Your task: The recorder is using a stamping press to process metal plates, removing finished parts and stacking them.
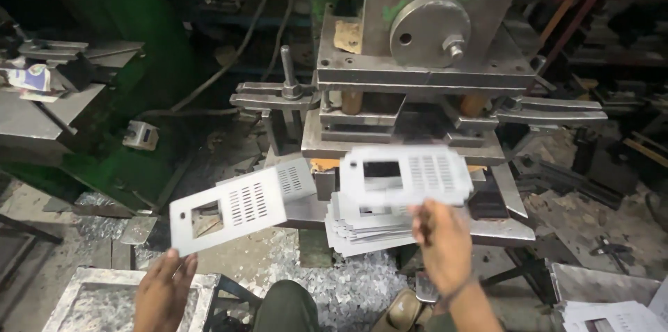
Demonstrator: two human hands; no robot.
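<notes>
The left hand (164,290), at seven o'clock, pinches by its lower corner a flat grey sheet-metal plate with a square window and rows of slots (229,208), which tilts up toward one o'clock. The right hand (442,241), at five o'clock, grips the near edge of a second, blurred pale perforated metal plate with a rectangular window (403,175); its fingers are closed on that edge. This plate hovers just above a fanned stack of like grey plates (362,227) lying on the press bed at the centre. Behind, from twelve to two o'clock, stands the heavy steel press (417,78) with a round grey disc and bolt (429,30); a torn tan paper scrap (348,36) sticks to its face at twelve o'clock. At nine o'clock a crumpled white-and-blue wrapper (28,78) lies on a grey side shelf. At four o'clock another pile of white slotted plates (612,317) sits at the frame's edge. An open square metal tray (69,290) of shavings lies under the left hand at eight o'clock. Open room lies between the two held plates and over the scrap-strewn floor (348,283) at six o'clock.
</notes>
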